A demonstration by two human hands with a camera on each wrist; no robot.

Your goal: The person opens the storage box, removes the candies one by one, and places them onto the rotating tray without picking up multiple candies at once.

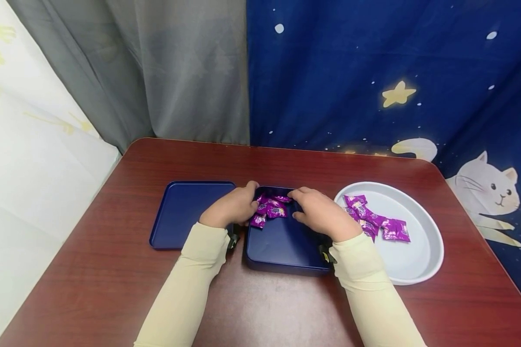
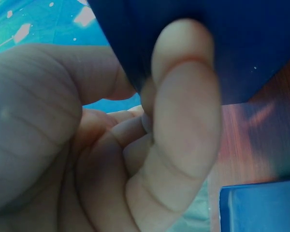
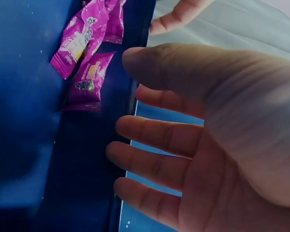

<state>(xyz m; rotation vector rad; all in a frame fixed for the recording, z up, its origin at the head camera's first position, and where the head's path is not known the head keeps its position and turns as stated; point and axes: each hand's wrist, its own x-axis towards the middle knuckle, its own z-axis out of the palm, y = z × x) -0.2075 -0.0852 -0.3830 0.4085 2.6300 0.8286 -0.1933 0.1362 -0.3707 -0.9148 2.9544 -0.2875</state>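
A dark blue open box (image 1: 286, 246) stands on the table, with several purple-wrapped candies (image 1: 274, 210) gathered in its far left part. My left hand (image 1: 232, 205) grips the box's left side near the far corner; in the left wrist view its thumb and fingers (image 2: 186, 116) pinch the blue wall. Over the box's far edge reaches my right hand (image 1: 321, 212), holding nothing. The right wrist view shows its fairly straight fingers (image 3: 154, 135) across the rim, the thumb close to a purple candy (image 3: 91, 82).
Left of the box lies a flat dark blue lid (image 1: 180, 217). A round white tray (image 1: 421, 260) on the right bears several more purple candies (image 1: 395, 230), partly behind my right arm. Curtains (image 1: 321, 72) hang beyond the reddish-brown table (image 1: 100, 270).
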